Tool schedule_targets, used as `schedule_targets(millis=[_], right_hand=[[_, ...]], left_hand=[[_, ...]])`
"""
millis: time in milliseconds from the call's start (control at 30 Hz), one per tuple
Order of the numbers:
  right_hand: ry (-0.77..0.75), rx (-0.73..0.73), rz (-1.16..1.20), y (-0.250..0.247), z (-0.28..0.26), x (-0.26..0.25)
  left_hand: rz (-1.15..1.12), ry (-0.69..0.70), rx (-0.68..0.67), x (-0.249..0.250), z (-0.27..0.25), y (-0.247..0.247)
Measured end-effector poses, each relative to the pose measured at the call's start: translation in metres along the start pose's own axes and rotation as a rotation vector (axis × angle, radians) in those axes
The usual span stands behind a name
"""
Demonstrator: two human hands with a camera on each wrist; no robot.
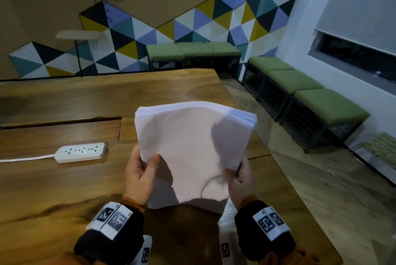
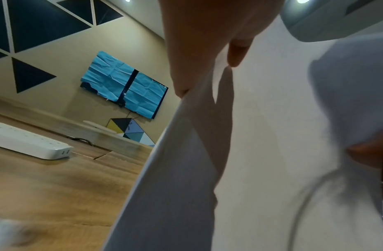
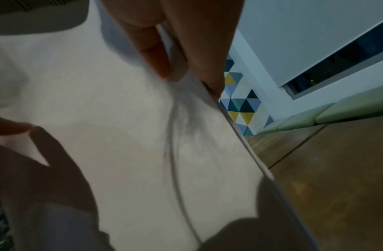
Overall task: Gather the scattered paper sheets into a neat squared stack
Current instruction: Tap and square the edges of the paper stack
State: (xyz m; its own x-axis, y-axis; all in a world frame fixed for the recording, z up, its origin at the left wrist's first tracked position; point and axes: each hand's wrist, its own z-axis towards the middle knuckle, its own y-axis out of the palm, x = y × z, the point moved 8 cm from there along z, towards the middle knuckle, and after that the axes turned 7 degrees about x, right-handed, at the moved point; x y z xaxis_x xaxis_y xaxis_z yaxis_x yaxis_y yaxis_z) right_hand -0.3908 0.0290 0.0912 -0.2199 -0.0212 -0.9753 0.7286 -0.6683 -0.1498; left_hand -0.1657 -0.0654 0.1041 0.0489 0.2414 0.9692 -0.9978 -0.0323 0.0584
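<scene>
A stack of white paper sheets [image 1: 192, 149] stands tilted on its near edge on the wooden table [image 1: 64, 189]. Its far top edge is slightly fanned. My left hand [image 1: 139, 174] grips the left side, thumb on the front sheet and fingers behind. My right hand [image 1: 240, 181] grips the right side the same way. In the left wrist view the paper [image 2: 261, 152] fills the right half under my left hand [image 2: 207, 51]. The right wrist view shows my right hand [image 3: 175, 51] pinching the sheets' [image 3: 111, 135] edge, with a crease below the thumb.
A white power strip [image 1: 81, 152] with its cord lies on the table to the left. A recessed panel [image 1: 62, 134] is set into the tabletop behind it. The table's right edge runs close to my right hand. Green-cushioned benches [image 1: 300, 84] line the walls beyond.
</scene>
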Motion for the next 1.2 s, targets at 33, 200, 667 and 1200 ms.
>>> schedule_targets(millis=[33, 200, 667, 1200], right_hand=[[-0.001, 0.009, 0.004, 0.000, 0.001, 0.000], [0.032, 0.026, 0.052, -0.001, -0.005, -0.002], [0.049, 0.048, 0.061, 0.002, -0.005, 0.012], [0.230, -0.008, -0.331, 0.016, 0.000, 0.049]], left_hand=[[-0.001, 0.024, 0.012, 0.003, 0.000, 0.000], [0.012, 0.014, -0.044, -0.001, -0.001, 0.001], [-0.018, -0.044, -0.047, -0.022, -0.008, 0.003], [0.584, -0.185, -0.065, -0.072, 0.000, 0.006]])
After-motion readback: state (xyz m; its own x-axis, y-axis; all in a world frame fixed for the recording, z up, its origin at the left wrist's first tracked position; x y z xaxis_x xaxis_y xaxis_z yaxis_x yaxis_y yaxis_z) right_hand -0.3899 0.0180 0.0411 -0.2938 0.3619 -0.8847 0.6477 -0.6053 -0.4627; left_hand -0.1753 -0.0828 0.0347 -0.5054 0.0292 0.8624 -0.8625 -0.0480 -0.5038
